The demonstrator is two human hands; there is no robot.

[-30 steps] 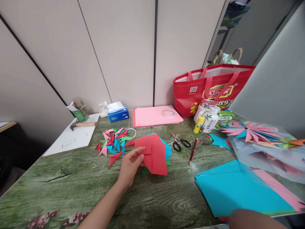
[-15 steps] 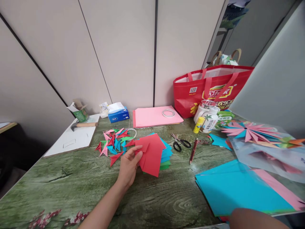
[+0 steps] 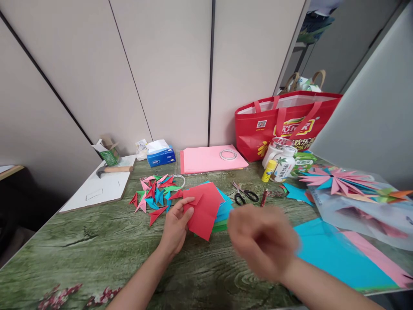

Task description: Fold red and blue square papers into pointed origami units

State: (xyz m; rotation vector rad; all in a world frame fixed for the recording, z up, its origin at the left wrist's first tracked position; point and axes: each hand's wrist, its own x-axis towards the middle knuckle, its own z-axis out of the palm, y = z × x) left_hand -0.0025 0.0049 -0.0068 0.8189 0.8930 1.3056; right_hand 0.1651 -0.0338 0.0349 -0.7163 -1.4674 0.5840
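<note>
A: Matt paper for the red sheet point(image 3: 204, 209), smooth, flat colour. Same for the pink stack point(image 3: 206, 159).
B: Yep. Glossy wood-grain print on the table point(image 3: 80, 249), though. Metal blades, black plastic grips on the scissors point(image 3: 245, 196). Shiny clear plastic sleeve point(image 3: 364, 215).

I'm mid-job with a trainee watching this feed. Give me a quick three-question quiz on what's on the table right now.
1. True or false: the left hand grips the red paper.
2. What lies on the pink stack? A: a stapler; B: a tape ring; C: a phone.
3. Fill in: the big flat sheet beside the blurred right hand is ____ in colour.
Key: 1 true; 2 B; 3 blue.
</note>
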